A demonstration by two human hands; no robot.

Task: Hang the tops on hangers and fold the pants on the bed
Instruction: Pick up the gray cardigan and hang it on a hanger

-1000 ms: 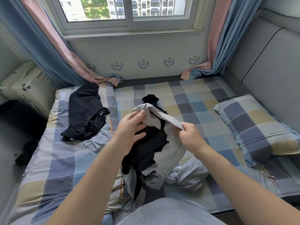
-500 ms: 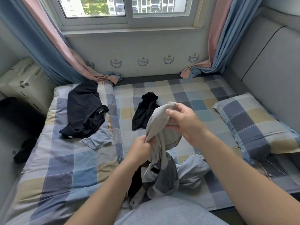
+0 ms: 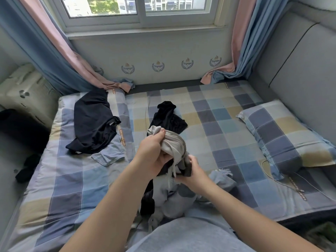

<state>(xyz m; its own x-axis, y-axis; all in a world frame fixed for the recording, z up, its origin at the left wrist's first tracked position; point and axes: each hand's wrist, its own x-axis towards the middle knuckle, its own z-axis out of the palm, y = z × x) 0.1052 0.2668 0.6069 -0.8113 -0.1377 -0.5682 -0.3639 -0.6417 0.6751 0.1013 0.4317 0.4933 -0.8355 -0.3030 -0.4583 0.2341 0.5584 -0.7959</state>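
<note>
The room was a small bedroom, with a bed [image 3: 209, 113] in a checked blue, grey and yellow sheet pushed up under a window [image 3: 138, 8]. Blue and pink curtains [image 3: 249, 42] hung at both sides, their ends resting on the far edge of the mattress. A padded grey headboard [image 3: 305, 73] ran along the right, and a checked pillow [image 3: 283, 135] lay just beside it.

A black top [image 3: 92, 122] lay crumpled on the left part of the bed. A smaller black garment [image 3: 169, 117] lay near the middle, just beyond the hands.

Both hands held a grey zipped garment [image 3: 174, 142] up over the near edge of the bed. The left hand [image 3: 152, 157] had its fingers curled round the bunched upper part beside the zip. The right hand [image 3: 192, 171], lower down, pinched a dark fold of the same cloth between thumb and fingers. The rest of the garment hung into a loose pile of clothes [image 3: 174, 199] at the bed's near edge. A pale blue garment [image 3: 221, 179] lay bunched just to the right of that pile.
</note>
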